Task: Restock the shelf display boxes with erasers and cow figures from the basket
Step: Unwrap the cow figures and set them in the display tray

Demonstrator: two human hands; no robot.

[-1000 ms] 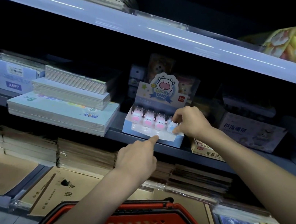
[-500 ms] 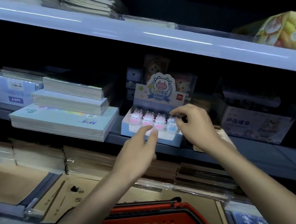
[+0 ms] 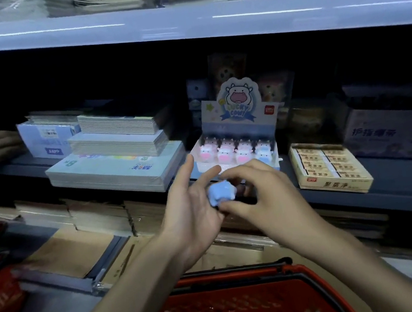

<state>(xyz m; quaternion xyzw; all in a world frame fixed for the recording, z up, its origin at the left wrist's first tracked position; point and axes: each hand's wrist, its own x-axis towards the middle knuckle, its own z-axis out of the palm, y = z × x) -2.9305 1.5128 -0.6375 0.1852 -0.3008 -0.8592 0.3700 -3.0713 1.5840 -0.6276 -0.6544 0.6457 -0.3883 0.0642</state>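
Both hands hold a blue cow (image 3: pixel 220 193) mid-frame: left hand (image 3: pixel 194 211) cups it, right hand (image 3: pixel 264 195) pinches. Turn it upright, then set it gently in the box (image 3: pixel 238 127) above.

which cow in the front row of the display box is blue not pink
The small blue-faced cow figure at the right end of the front row in the pale Lucky Cow display box; the three beside it have pink muzzles.
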